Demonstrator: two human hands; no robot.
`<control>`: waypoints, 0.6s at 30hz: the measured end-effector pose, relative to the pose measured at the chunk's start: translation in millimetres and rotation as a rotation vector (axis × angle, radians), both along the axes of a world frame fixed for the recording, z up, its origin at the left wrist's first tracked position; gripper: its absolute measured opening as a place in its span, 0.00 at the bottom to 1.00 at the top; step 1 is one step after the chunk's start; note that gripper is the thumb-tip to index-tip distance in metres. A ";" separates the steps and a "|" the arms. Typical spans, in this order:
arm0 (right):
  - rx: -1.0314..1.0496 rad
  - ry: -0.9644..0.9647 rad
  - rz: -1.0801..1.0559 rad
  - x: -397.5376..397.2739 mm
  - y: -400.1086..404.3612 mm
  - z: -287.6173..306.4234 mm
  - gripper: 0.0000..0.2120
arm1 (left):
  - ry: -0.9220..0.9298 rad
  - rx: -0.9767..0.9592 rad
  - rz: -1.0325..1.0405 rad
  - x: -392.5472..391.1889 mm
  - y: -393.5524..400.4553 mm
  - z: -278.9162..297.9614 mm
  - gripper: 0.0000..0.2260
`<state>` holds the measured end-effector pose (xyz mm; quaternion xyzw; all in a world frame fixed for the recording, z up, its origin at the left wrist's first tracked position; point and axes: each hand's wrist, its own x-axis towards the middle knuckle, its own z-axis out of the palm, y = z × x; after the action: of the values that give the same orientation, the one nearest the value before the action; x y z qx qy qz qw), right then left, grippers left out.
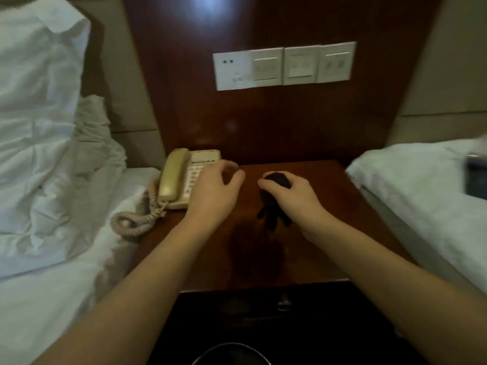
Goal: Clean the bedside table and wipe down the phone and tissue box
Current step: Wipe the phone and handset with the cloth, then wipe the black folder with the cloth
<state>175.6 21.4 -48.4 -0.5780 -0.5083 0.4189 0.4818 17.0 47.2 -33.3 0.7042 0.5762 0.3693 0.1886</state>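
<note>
A beige corded phone (181,177) sits at the back left of the dark wooden bedside table (324,233), its coiled cord (137,219) spilling over the left edge. My left hand (213,191) hovers over the phone's right side with fingers apart and nothing in it. My right hand (292,196) presses a bunched dark cloth (271,209) onto the middle of the tabletop. A dark box-like object (477,177), blurred, lies on the right bed; I cannot tell whether it is the tissue box.
White rumpled bedding (52,154) fills the left side, and a second white bed (421,196) borders the table on the right. A panel of wall switches (284,65) sits on the wooden headboard above. A drawer handle (283,302) and a round dark bin rim (229,354) lie below.
</note>
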 end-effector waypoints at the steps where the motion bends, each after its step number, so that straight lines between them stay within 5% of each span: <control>1: 0.005 -0.018 0.010 17.2 -18.0 3.0 0.14 | 0.005 -0.025 -0.062 14.2 -15.1 1.3 0.12; 8: 0.016 -0.105 -0.210 158.7 -143.8 -15.8 0.07 | 0.134 -0.091 -0.313 114.3 -93.8 -12.0 0.10; 18: 0.048 0.004 -0.597 310.3 -209.9 -22.7 0.05 | -0.093 -0.194 -0.565 322.8 -113.9 -34.4 0.12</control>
<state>485.9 -188.4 -71.1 -0.6895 -0.3247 0.2476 0.5981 339.8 -66.7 -67.6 0.7976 0.3811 0.2773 0.3764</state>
